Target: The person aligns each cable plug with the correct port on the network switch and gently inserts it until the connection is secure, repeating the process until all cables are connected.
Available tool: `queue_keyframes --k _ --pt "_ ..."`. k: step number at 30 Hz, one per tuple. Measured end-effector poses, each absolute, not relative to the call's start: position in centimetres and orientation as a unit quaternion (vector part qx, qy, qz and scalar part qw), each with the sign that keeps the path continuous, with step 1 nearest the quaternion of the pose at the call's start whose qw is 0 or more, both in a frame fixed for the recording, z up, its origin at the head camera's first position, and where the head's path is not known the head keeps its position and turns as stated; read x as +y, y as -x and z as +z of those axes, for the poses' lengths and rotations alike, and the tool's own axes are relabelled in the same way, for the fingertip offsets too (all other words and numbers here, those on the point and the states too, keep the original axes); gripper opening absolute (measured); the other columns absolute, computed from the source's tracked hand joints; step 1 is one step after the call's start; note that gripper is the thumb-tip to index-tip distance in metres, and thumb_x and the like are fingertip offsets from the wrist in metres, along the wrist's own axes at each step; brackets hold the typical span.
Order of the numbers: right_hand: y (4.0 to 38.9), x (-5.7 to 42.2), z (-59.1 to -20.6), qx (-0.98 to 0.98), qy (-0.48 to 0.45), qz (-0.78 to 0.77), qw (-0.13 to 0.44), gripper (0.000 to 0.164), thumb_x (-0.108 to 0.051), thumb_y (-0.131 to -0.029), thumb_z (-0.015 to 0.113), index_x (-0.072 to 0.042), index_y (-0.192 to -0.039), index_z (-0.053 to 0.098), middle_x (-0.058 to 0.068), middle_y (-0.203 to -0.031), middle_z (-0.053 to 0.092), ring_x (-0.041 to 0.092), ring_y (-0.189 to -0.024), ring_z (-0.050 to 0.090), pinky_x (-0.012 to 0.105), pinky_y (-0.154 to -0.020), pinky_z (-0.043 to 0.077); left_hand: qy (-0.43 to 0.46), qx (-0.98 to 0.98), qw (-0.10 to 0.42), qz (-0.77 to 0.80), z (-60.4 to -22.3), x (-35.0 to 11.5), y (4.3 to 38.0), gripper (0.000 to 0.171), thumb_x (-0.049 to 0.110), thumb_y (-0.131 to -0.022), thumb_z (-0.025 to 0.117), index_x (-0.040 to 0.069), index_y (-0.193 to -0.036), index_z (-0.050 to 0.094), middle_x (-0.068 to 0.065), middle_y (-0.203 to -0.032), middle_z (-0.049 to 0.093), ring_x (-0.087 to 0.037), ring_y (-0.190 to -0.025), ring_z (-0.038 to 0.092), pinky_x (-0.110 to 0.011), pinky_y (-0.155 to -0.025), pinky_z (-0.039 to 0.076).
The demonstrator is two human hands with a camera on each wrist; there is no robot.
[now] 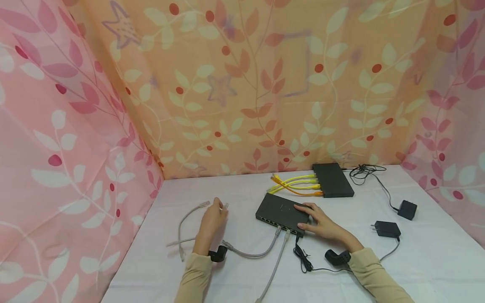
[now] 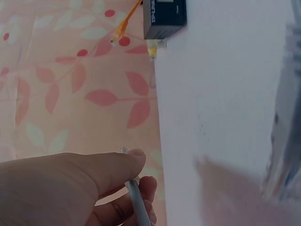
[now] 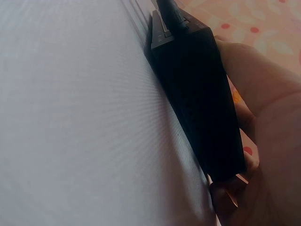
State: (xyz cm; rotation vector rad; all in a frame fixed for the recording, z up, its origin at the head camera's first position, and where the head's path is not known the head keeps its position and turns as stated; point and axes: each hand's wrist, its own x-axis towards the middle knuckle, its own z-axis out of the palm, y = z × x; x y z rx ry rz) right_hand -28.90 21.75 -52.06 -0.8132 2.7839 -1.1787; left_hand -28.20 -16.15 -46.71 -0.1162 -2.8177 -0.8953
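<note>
My left hand (image 1: 213,218) pinches a grey network cable (image 2: 138,202) between thumb and fingers, close to its clear plug. At the right end of a black network switch (image 1: 280,209), my right hand (image 1: 325,224) grips the case, thumb at the near edge and fingers over the top and far side. In the right wrist view, the end of the switch (image 3: 200,103) is tilted in the picture beside the white cloth. Two grey cables run from its front ports; the plug of one cable (image 1: 254,255) lies loose near my left wrist.
Farther back stands a second black switch (image 1: 333,180) with yellow and orange cables (image 1: 297,185). A coiled cord joins it to a power adapter (image 1: 407,209). Another adapter (image 1: 387,229) lies nearer, its cord (image 1: 302,256) reaching the near switch. Another loose grey cable (image 1: 181,227) curves at left.
</note>
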Motion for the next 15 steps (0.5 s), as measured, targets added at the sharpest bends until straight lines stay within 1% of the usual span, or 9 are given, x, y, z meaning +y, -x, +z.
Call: queue_keyframes --k 6,15 --pt "28.7 21.8 -51.9 0.890 0.255 -0.378 0.013 0.064 -0.042 -0.084 0.065 -0.024 -0.140 0.042 0.017 -0.140 0.030 0.039 -0.128 0.030 0.064 -0.096 0.029 0.055 -0.946 0.096 -0.305 -46.5 -14.8 27.9 0.019 0.011 -0.086 0.062 0.004 -0.095 0.047 -0.005 -0.062 0.054 -0.015 -0.051 0.043 -0.028 -0.045 0.033" --pt "28.9 21.7 -52.1 0.893 0.260 -0.368 0.004 0.063 -0.041 -0.085 0.065 -0.023 -0.140 0.041 0.018 -0.140 0.031 0.040 -0.128 0.030 0.064 -0.095 0.030 0.076 -0.945 0.085 -0.307 -46.3 -13.0 27.5 0.019 0.012 -0.087 0.063 0.004 -0.096 0.048 -0.003 -0.063 0.053 -0.012 -0.050 0.043 -0.024 -0.044 0.034"
